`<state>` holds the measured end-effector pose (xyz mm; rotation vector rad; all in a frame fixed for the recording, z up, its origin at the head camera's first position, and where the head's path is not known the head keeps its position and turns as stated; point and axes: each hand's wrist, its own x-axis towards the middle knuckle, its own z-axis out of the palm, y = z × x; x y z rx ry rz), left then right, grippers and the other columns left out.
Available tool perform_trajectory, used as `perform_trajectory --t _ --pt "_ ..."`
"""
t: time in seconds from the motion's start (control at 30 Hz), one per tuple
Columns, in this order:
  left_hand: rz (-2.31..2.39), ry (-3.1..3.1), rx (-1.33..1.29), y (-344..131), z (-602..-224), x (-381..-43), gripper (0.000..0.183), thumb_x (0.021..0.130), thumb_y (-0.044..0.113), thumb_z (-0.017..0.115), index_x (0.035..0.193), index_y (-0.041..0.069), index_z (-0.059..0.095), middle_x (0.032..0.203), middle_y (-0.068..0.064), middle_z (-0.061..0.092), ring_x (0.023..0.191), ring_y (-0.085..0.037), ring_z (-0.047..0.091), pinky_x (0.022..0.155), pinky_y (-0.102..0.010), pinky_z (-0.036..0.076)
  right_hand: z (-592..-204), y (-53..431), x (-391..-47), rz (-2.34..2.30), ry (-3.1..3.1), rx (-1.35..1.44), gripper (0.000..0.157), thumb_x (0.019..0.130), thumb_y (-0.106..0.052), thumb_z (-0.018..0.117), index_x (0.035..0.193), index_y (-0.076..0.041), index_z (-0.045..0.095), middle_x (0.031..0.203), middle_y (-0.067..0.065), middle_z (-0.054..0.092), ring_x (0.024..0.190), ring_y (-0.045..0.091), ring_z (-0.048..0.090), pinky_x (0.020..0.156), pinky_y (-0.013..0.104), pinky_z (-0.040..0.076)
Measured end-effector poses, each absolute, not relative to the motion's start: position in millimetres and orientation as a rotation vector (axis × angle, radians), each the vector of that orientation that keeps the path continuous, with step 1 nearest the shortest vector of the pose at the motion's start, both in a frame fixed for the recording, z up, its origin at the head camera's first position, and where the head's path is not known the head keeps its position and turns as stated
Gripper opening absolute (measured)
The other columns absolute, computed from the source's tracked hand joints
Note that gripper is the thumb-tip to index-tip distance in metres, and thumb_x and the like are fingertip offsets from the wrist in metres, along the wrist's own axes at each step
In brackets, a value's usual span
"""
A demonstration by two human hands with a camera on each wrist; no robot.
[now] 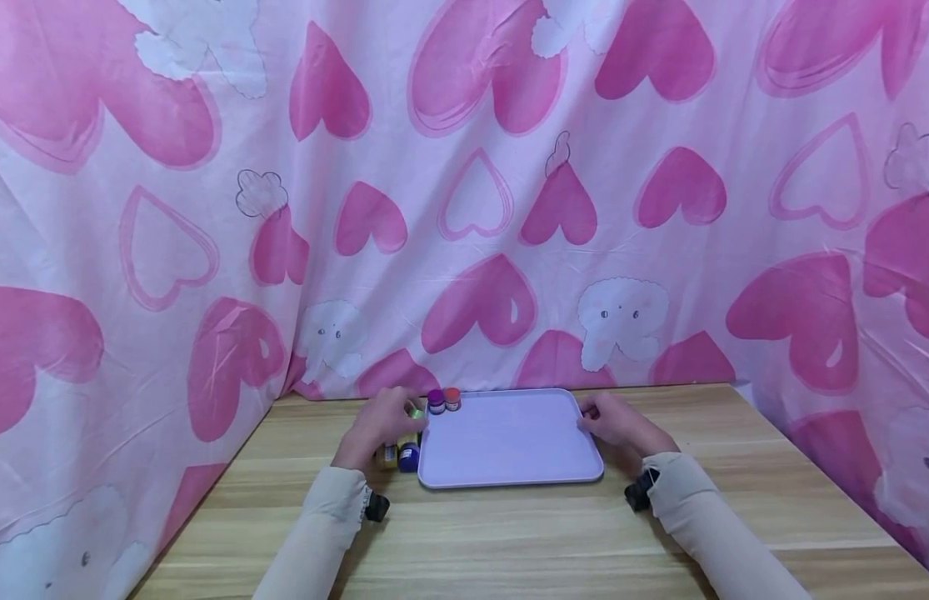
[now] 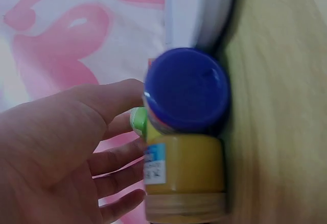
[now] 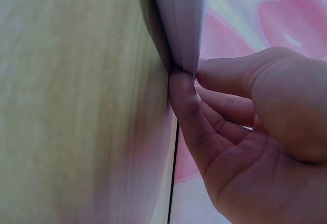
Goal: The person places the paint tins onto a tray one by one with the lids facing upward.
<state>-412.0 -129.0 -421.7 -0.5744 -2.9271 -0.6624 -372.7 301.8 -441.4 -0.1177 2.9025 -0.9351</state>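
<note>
A pale lilac tray (image 1: 509, 442) lies flat on the table. My right hand (image 1: 617, 421) pinches its right rim (image 3: 184, 25), with the thumb above and a finger underneath. My left hand (image 1: 385, 421) is at the tray's left edge, beside small lidded jars; its thumb and index tips are hidden in the left wrist view. A blue-lidded jar (image 2: 186, 89) and a yellow jar (image 2: 191, 163) appear to lie on their sides there. Close to the left fingers shows a green lid (image 2: 138, 121). Purple-lidded (image 1: 436, 402) and orange-lidded (image 1: 452, 399) jars stand in the tray's back left corner.
The wood-grain table (image 1: 494, 542) reaches back to a pink heart-print curtain (image 1: 479, 300), which also hangs along both sides. Black wrist devices sit on the left wrist (image 1: 377, 507) and right wrist (image 1: 641, 490).
</note>
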Motion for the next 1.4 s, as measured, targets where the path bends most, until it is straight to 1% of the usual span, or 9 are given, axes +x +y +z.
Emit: perform_trajectory --t 0.1,0.27,0.47,0.7,0.83,1.03,1.13,1.27,1.4 --pt "-0.709 -2.910 -0.595 -127.8 -417.8 -410.9 0.026 0.091 0.024 0.086 0.113 0.011 0.082 0.102 -0.003 0.079 0.087 -0.017 0.069 0.085 -0.039 0.064 -441.6 302.3 -373.1 -0.939 2.903 -0.115 0.029 0.104 -0.011 0.070 0.131 0.001 0.071 0.103 0.008 0.070 0.093 0.023 0.061 0.083 0.034 0.058" --pt "-0.795 -2.877 -0.601 -126.3 -413.1 -409.7 0.027 0.090 0.018 0.086 0.115 0.009 0.081 0.106 -0.002 0.079 0.092 -0.018 0.069 0.086 -0.039 0.065 -441.9 302.2 -372.8 -0.935 2.900 -0.118 0.028 0.105 -0.012 0.070 0.130 0.000 0.071 0.103 0.008 0.070 0.093 0.023 0.061 0.083 0.033 0.058" --pt "-0.879 -2.837 -0.620 -124.8 -409.0 -411.7 0.029 0.091 0.011 0.084 0.119 0.007 0.079 0.109 -0.006 0.079 0.089 -0.019 0.068 0.084 -0.038 0.064 -440.9 303.5 -373.2 -0.941 2.900 -0.126 0.032 0.104 -0.011 0.070 0.134 0.002 0.070 0.105 0.009 0.071 0.094 0.023 0.062 0.086 0.036 0.060" --pt "-0.911 -2.785 -0.675 -120.4 -407.4 -412.5 0.031 0.093 0.009 0.083 0.123 0.006 0.077 0.112 -0.006 0.079 0.098 -0.021 0.072 0.091 -0.039 0.066 -441.9 304.1 -374.0 -0.933 2.904 -0.126 0.035 0.104 -0.011 0.071 0.136 0.003 0.070 0.109 0.010 0.073 0.096 0.023 0.063 0.092 0.041 0.063" --pt "-0.908 -2.772 -0.684 -117.7 -408.3 -412.8 0.032 0.093 0.007 0.083 0.124 0.006 0.078 0.116 -0.006 0.078 0.102 -0.021 0.072 0.094 -0.041 0.065 -442.4 303.4 -375.3 -0.937 2.896 -0.102 0.036 0.104 -0.013 0.071 0.136 0.003 0.069 0.111 0.011 0.073 0.097 0.024 0.064 0.094 0.042 0.063" --pt "-0.845 -2.720 -0.717 -111.2 -409.2 -414.4 0.026 0.091 0.005 0.084 0.117 0.005 0.081 0.116 -0.008 0.076 0.106 -0.025 0.067 0.100 -0.045 0.063 -440.8 302.8 -374.3 -0.954 2.884 -0.088 0.036 0.104 -0.012 0.071 0.137 0.002 0.069 0.113 0.012 0.073 0.098 0.025 0.064 0.095 0.043 0.063" --pt "-0.848 -2.696 -0.730 -107.4 -410.5 -416.7 0.026 0.091 0.005 0.083 0.116 0.008 0.081 0.115 -0.007 0.076 0.107 -0.026 0.068 0.099 -0.045 0.063 -439.5 302.9 -373.7 -0.947 2.890 -0.101 0.036 0.104 -0.012 0.071 0.136 0.002 0.069 0.112 0.011 0.073 0.097 0.024 0.064 0.095 0.044 0.063" --pt "-0.848 -2.689 -0.746 -103.2 -411.9 -420.0 0.026 0.091 0.004 0.083 0.117 0.011 0.081 0.112 -0.006 0.076 0.103 -0.026 0.069 0.095 -0.043 0.064 -439.1 302.5 -373.7 -0.942 2.892 -0.093 0.035 0.104 -0.012 0.071 0.135 0.002 0.070 0.111 0.011 0.073 0.097 0.024 0.064 0.094 0.043 0.063" --pt "-0.826 -2.672 -0.778 -99.6 -413.1 -422.5 0.027 0.090 0.001 0.085 0.115 0.011 0.082 0.111 -0.007 0.077 0.102 -0.028 0.070 0.092 -0.043 0.065 -440.2 300.7 -373.9 -0.940 2.891 -0.090 0.034 0.104 -0.012 0.071 0.135 0.002 0.070 0.112 0.011 0.073 0.097 0.024 0.064 0.094 0.043 0.063"
